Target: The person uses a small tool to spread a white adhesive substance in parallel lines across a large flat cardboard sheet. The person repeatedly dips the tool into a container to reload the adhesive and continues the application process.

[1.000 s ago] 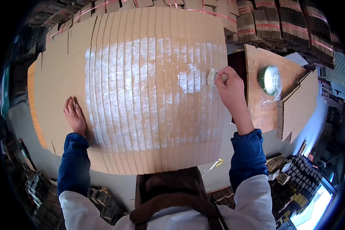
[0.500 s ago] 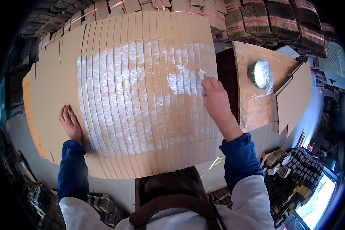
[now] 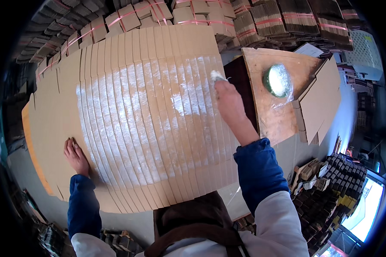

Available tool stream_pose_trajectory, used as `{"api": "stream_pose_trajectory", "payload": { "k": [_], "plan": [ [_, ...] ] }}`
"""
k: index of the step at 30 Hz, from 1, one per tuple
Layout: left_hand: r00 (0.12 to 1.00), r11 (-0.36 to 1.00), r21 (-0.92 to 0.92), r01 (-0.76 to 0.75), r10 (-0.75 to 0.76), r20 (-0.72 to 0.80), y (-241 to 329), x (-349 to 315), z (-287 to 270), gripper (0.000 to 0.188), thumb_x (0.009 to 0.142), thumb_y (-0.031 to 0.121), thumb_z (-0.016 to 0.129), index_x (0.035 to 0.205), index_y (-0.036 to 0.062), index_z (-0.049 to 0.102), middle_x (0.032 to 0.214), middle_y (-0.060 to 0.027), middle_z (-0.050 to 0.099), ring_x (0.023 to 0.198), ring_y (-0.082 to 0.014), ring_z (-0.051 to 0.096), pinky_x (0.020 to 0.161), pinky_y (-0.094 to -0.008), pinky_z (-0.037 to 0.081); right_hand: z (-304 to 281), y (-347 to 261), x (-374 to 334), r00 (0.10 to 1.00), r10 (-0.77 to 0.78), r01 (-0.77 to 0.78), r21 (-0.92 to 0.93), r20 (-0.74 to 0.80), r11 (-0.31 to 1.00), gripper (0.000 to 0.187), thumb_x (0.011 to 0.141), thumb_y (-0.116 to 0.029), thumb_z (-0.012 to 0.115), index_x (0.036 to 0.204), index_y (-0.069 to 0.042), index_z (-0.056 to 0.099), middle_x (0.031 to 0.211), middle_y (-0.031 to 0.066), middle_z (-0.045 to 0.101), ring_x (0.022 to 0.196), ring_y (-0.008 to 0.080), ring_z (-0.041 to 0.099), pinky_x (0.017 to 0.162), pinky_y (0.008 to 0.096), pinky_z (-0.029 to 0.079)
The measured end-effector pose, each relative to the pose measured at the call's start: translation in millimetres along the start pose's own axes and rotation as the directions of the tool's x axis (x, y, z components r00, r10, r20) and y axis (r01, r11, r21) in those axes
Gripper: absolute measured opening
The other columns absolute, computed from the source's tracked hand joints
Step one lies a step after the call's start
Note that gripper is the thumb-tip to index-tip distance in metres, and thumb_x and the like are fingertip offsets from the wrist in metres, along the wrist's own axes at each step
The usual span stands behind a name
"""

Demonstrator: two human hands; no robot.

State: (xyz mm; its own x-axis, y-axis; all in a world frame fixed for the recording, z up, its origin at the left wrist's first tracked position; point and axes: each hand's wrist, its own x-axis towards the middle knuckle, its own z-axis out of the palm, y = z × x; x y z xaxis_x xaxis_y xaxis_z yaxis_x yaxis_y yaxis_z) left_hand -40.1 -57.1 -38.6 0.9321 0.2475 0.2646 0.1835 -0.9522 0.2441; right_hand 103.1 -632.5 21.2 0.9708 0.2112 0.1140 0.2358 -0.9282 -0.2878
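A row of overlapping cardboard sheets [image 3: 116,47] fans across the table, with a wide band of wet white glue [image 3: 128,124] over the edges. Near the far right end of the sheets, my right hand [image 3: 230,103] is closed around a brush [image 3: 219,76] with whitish bristles; its handle is mostly hidden by my fingers. On the plain brown sheet at the left rests my left hand [image 3: 76,157], fingers stretched out and flat, holding nothing. To the right of the sheets, a green bowl [image 3: 268,81] of white glue sits in clear plastic film.
The bowl stands on a wooden board [image 3: 270,122]. Folded cardboard pieces [image 3: 319,100] lie at that board's right side. Bundles of flat cardboard tied with pink strap [image 3: 201,17] line the back. A pale green plastic crate [image 3: 364,53] is at the far right.
The whole view has shifted, so the table sits lower and further left. My right hand has carried the brush toward the far right edge of the sheets. My left hand stays flat.
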Motion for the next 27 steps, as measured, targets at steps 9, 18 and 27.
{"api": "stream_pose_trajectory", "payload": {
  "k": [9, 18, 27],
  "plan": [
    [1.0, 0.999, 0.034, -0.003, 0.003, -0.005, -7.2, -1.9, 4.9, 0.035, 0.101, 0.017, 0.046, 0.132, 0.0049, 0.056, 0.139, -0.016, 0.052, 0.126, -0.0352, 0.047, 0.107, -0.044, 0.035, -12.3, 48.2, 39.2, 0.978, 0.21, -0.208, 0.07, -0.019, 0.976, 0.026, 0.079, 0.004, 0.063, 0.104, -0.004, 0.059, 0.104, 0.0153, 0.063, 0.098, 0.0371, 0.062, 0.083, 0.043, 0.052],
    [1.0, 1.0, 0.027, 0.013, -0.013, 0.003, 0.0, -0.3, -5.4, 0.034, 0.102, 0.02, 0.046, 0.132, 0.0081, 0.056, 0.138, -0.0128, 0.053, 0.125, -0.0333, 0.048, 0.108, -0.0435, 0.035, -27.7, -20.4, 15.9, 0.989, 0.143, -0.127, 0.261, -0.042, 0.957, 0.022, 0.082, -0.001, 0.064, 0.103, -0.005, 0.059, 0.101, 0.0172, 0.062, 0.094, 0.0376, 0.062, 0.079, 0.0458, 0.053],
    [1.0, 1.0, -0.007, 0.011, -0.011, 0.008, 2.8, 0.9, -4.2, 0.034, 0.101, 0.018, 0.048, 0.132, 0.0079, 0.056, 0.138, -0.0142, 0.053, 0.126, -0.0345, 0.047, 0.108, -0.0432, 0.035, -13.5, -106.5, -66.8, 0.994, 0.076, -0.095, 0.297, 0.076, 0.95, 0.024, 0.082, 0.002, 0.06, 0.105, -0.007, 0.059, 0.12, 0.0143, 0.063, 0.11, 0.0362, 0.061, 0.091, 0.0425, 0.052]
  ]
}}
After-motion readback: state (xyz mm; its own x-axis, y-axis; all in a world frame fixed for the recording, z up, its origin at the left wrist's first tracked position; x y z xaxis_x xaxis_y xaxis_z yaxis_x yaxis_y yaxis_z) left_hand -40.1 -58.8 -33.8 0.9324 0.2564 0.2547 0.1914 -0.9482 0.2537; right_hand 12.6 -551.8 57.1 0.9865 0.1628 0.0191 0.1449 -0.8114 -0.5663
